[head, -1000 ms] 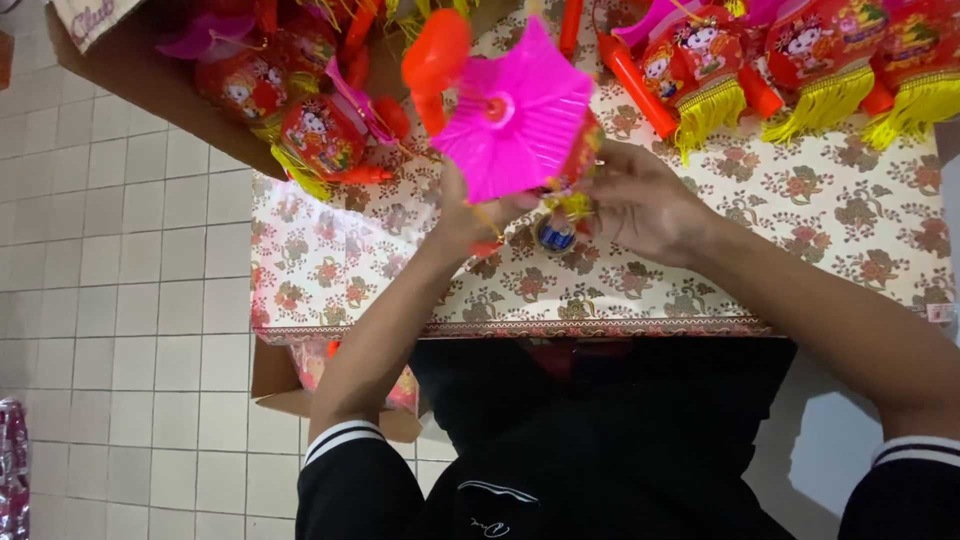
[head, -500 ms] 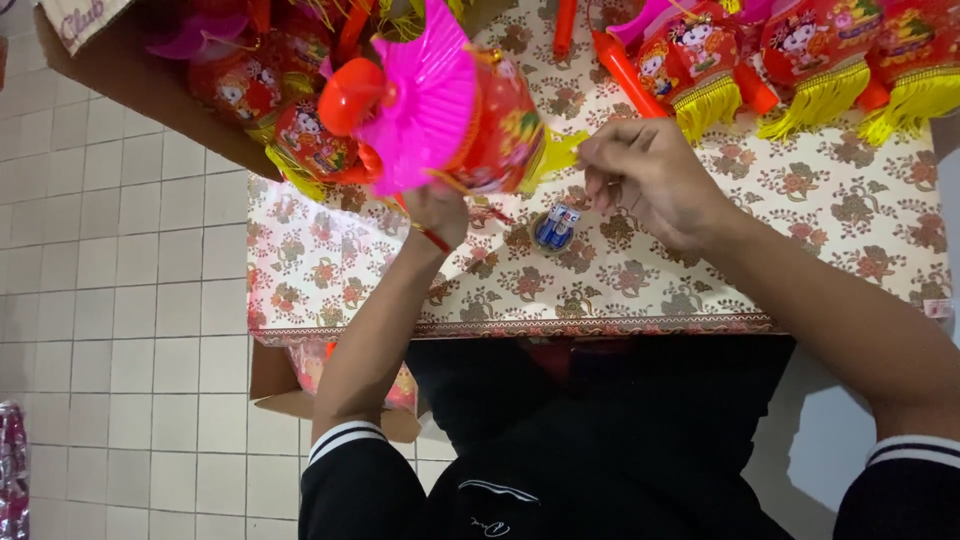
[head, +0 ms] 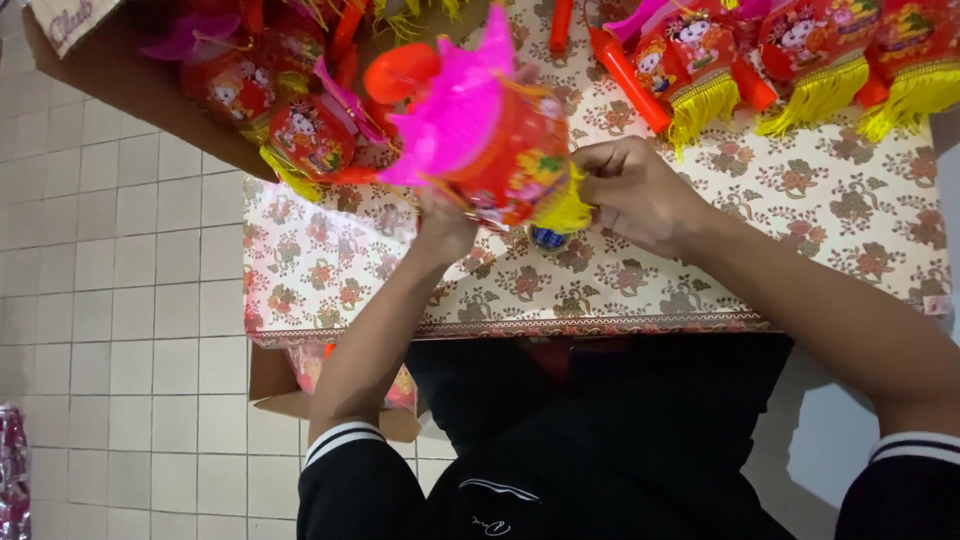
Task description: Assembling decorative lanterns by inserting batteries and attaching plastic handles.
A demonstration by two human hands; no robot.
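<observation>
The red lantern [head: 515, 150] with its pink frill now lies tipped sideways above the bench [head: 420, 270], no longer frill-up. The left hand [head: 443, 222] grips it from below; the right hand [head: 640, 190] fingers seemingly pinch its yellow tassel [head: 565, 212].

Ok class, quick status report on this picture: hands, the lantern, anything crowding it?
Left hand grips lantern from below. Right hand pinches its yellow fringe. Lantern tilted above patterned table. Box of lanterns close beside.

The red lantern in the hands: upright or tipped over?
Tipped. The red lantern lies sideways above the table, pink top left, yellow fringe right. The left hand holds it from below; the right hand touches the fringe.
</observation>
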